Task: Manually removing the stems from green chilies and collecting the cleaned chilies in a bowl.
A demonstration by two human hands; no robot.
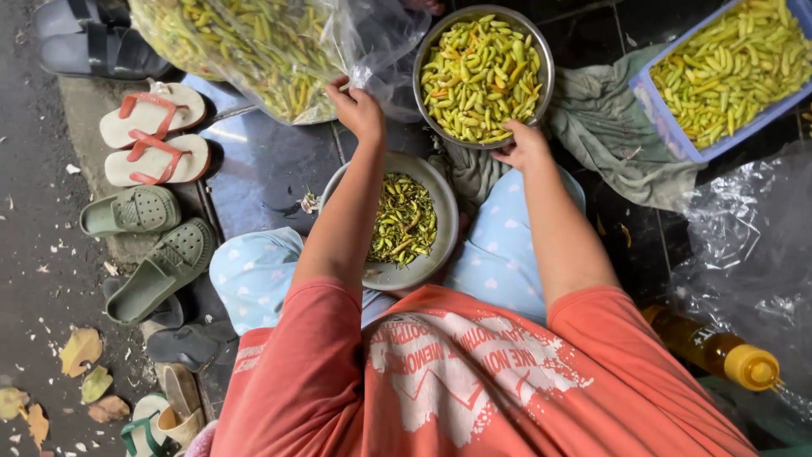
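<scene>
- Far left, on the dark floor point(34, 220), lie pairs of footwear: orange-strapped sandals point(156, 135) and, below them, green clogs point(152, 245); dry leaves point(80, 351) are scattered nearby.
- At the top left of centre sits a clear plastic bag point(254, 42) stuffed with small yellow-green chillies; its open edge hangs toward the middle.
- The left hand point(357, 108) has its grip pinched together on the edge of the plastic bag, fingers closed on the thin film.
- Below that arm, on the person's lap, rests a grey bowl point(444, 228) holding a heap of thin green stems and bits, darker than the chillies.
- Just above it is a round metal bowl point(541, 59), on the floor beside a grey-green cloth point(609, 127); it is filled to the brim with glossy chillies, mostly pale green and yellow with a few orange ones.
- The right hand point(524, 145) touches the near rim of the metal bowl; whether its grip clamps the rim or only rests there, I cannot tell.
- At the upper right a blue crate point(668, 127) holds more chillies of the same kind.
- Lower right, a bottle with a yellow cap point(719, 349) lies beside crumpled clear plastic point(744, 237).
</scene>
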